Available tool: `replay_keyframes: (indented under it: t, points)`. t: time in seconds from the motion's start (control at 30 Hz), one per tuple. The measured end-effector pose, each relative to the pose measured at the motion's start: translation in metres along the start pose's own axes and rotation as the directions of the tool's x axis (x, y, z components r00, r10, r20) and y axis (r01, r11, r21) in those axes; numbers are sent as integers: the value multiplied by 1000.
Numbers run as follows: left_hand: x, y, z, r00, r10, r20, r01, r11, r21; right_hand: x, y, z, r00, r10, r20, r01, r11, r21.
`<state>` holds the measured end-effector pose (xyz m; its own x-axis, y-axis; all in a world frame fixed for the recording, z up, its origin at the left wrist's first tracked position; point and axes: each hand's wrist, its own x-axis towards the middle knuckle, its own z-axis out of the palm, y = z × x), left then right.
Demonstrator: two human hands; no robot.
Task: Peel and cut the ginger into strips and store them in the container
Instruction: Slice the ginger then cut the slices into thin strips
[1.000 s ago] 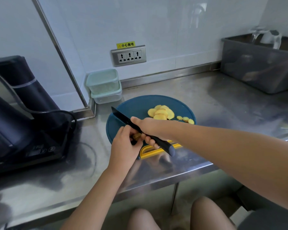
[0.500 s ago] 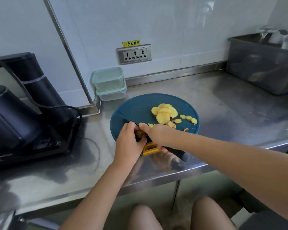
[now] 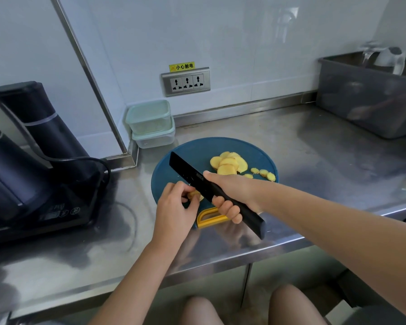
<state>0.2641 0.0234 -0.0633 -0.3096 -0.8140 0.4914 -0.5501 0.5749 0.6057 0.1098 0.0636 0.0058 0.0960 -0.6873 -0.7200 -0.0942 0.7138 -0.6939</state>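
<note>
Nearest, at the front edge of the steel counter (image 3: 314, 160), the left hand (image 3: 174, 207) curls its fingertips round a small stub of ginger (image 3: 195, 195) and pinches it against the blue cutting board (image 3: 192, 153), just above the board's yellow handle (image 3: 209, 219). The right hand (image 3: 230, 195) is wrapped tight round the handle of a black knife (image 3: 185, 168), with a finger reaching forward onto the blade, which lies slanted over the stub with its tip pointing up and left. The stub is probably light, firm and fibrous, with a damp cut face that could slip, and so short that there is little room between fingertips and edge. The safest hold looks like a claw on its sides, flat face down. Further back on the board lies a fanned heap of pale yellow slices (image 3: 229, 164), with a few smaller rounds (image 3: 263, 172) to its right. These are thin and stiff enough to stack for cutting into strips, and are best held from above. Beyond the board, against the wall, two lidded plastic containers (image 3: 150, 118) stand stacked, near enough to reach.
</note>
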Motion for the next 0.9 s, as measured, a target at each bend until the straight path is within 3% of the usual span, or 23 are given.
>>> replay_keyframes:
  t: [0.77,0.9]
  points:
    - [4,-2,1,999,28,26,-29,999,33,-4,-11,1,995,99,4,-98,993,-64]
    - [4,-3,1,999,20,32,-22,999,39,0,-13,7,991,120,-59,-127,985,-121]
